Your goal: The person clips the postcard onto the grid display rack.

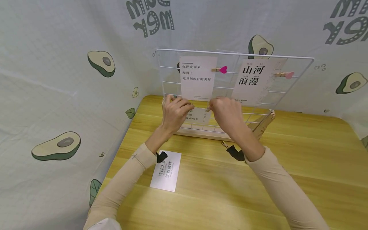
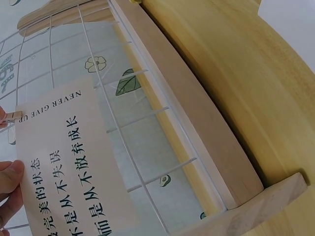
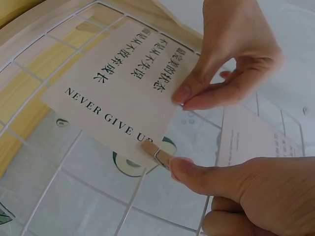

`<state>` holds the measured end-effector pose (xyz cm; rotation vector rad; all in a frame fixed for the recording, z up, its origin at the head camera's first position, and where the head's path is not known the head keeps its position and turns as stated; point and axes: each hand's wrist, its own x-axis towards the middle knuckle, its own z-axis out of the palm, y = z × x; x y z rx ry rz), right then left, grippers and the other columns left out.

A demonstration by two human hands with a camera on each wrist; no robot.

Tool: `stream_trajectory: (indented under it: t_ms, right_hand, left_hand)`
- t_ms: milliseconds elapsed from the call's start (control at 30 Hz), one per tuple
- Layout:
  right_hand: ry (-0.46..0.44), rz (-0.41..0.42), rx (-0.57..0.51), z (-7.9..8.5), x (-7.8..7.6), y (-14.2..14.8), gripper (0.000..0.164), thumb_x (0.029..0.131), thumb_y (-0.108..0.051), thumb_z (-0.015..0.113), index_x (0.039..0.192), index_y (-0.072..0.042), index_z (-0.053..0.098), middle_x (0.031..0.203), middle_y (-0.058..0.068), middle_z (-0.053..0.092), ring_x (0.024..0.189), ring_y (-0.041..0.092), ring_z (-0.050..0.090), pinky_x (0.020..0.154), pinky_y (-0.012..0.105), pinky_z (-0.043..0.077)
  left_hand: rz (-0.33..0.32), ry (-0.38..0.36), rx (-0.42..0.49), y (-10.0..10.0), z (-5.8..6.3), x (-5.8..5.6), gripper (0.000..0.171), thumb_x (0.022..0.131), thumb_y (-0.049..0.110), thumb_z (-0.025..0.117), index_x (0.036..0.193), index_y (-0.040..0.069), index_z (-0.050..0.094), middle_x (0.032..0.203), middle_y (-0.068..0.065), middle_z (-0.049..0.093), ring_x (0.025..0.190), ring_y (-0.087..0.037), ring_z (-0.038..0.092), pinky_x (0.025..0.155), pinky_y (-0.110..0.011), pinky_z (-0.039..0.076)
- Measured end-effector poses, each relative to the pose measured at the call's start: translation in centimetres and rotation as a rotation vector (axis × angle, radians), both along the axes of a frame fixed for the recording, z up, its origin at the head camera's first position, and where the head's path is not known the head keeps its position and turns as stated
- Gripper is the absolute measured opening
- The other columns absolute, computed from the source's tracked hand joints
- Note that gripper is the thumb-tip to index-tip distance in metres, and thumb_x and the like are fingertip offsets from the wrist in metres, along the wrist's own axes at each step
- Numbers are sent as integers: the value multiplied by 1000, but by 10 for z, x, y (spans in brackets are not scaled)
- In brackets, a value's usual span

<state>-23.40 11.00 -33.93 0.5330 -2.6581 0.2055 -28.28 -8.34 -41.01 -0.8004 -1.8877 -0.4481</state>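
Observation:
A white card printed "NEVER GIVE UP" (image 3: 118,88) lies against the lower part of a white wire grid rack (image 1: 189,50). My left hand (image 1: 176,113) pinches the card's edge between thumb and forefinger, as the right wrist view shows. At the card's corner, my right hand (image 1: 228,115) pinches a small wooden clothespin (image 3: 156,154), whose tip overlaps the end of the lettering. The left wrist view shows the same card (image 2: 59,162) with only fingertips beside it. In the head view my hands cover the card's upper corners.
Two cards hang higher on the grid: a left one (image 1: 198,84) by a dark pink heart clothespin (image 1: 223,69), a right one (image 1: 250,86) by a light pink one (image 1: 288,75). Another card (image 1: 166,182) lies on the wooden table (image 1: 212,191). The rack has a wooden base (image 2: 192,108).

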Motion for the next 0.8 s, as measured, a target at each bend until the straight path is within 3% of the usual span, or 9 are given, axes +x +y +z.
stream_trajectory:
  t_ms: [200, 433, 667, 800]
  right_hand:
    - [-57, 16, -38, 2, -2, 2, 9, 92, -10, 77, 95, -3, 81, 85, 13, 79, 57, 22, 56, 45, 29, 32]
    - [-53, -8, -78, 1, 1, 7, 14, 95, -15, 75, 99, -3, 81, 92, 14, 80, 61, 26, 60, 45, 27, 27]
    - [46, -11, -126, -6, 15, 13, 19, 97, -20, 74, 102, -3, 81, 72, 13, 69, 51, 23, 47, 45, 28, 22]
    - [49, 15, -170, -13, 26, 20, 15, 95, -13, 74, 105, -4, 81, 70, 11, 65, 53, 23, 50, 46, 30, 29]
  left_hand:
    - [-32, -38, 4, -4, 1, 4, 18, 87, -1, 76, 77, 13, 81, 84, -1, 79, 79, -18, 73, 79, -40, 41]
    - [-81, -64, 16, -15, 4, 14, 12, 88, 3, 78, 78, 10, 80, 85, -4, 78, 80, -21, 73, 79, -40, 45]
    - [-98, -110, 43, -30, 4, 29, 4, 81, 7, 84, 82, 7, 81, 88, -7, 78, 79, -22, 73, 76, -42, 44]
    - [-104, -171, 47, -39, -1, 39, 11, 76, 6, 88, 85, 5, 81, 89, -8, 78, 80, -22, 72, 76, -43, 43]
